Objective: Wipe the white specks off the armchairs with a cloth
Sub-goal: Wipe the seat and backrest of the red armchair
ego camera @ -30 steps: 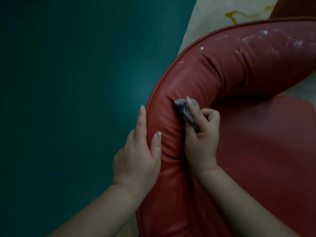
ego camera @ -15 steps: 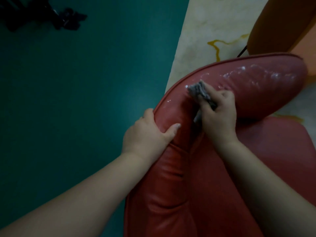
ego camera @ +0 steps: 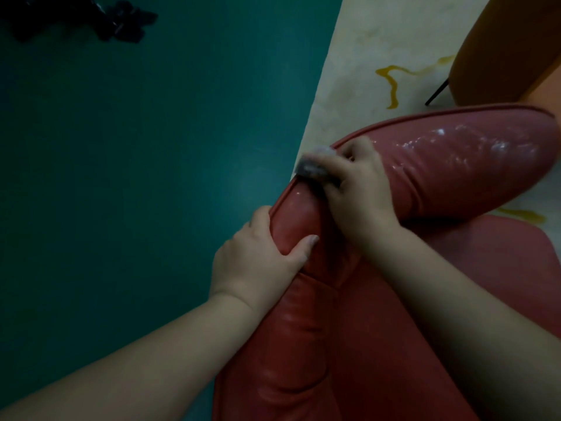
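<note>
While the left hand [ego camera: 258,256] clasps the armchair [ego camera: 431,177] backrest, the right hand [ego camera: 361,189] clenches the cloth [ego camera: 312,168] on its rim; white specks [ego camera: 473,147] lie rightward along the roll (right hand nearer).

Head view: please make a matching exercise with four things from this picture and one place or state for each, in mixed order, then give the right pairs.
Things:
1. left hand
2. right hand
3. cloth
4. white specks

Places or states:
A. spread over the far part of the red armchair backrest
B. pressed on the curved rim of the backrest
C. grips the padded backrest, thumb on top
D. holds the cloth

Pairs: 1-C, 2-D, 3-B, 4-A
</note>
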A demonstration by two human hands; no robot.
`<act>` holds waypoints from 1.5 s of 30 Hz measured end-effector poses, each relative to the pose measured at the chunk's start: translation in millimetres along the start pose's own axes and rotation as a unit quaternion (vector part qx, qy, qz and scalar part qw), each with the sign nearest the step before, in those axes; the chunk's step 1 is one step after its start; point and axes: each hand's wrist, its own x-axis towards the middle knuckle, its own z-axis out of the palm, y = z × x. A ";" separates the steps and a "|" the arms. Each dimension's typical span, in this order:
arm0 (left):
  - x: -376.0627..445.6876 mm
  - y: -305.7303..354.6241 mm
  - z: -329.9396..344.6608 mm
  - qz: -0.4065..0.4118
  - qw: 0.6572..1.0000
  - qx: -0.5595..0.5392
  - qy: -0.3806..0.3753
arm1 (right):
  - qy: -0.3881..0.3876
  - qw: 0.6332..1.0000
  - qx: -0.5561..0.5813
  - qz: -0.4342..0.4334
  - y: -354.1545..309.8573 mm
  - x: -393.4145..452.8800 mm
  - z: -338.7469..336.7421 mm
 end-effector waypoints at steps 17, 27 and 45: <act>-0.9 0.5 0.6 0.007 1.000 0.009 0.010 | 0.025 0.999 -0.014 0.038 28.1 6.2 -14.8; -1.7 -1.5 1.1 0.005 1.000 0.004 0.008 | -0.051 0.999 0.007 -0.008 8.5 2.1 -16.7; 7.7 -9.8 -2.2 0.044 0.985 -0.120 -0.116 | 0.099 0.955 0.032 0.277 -34.0 -35.6 5.3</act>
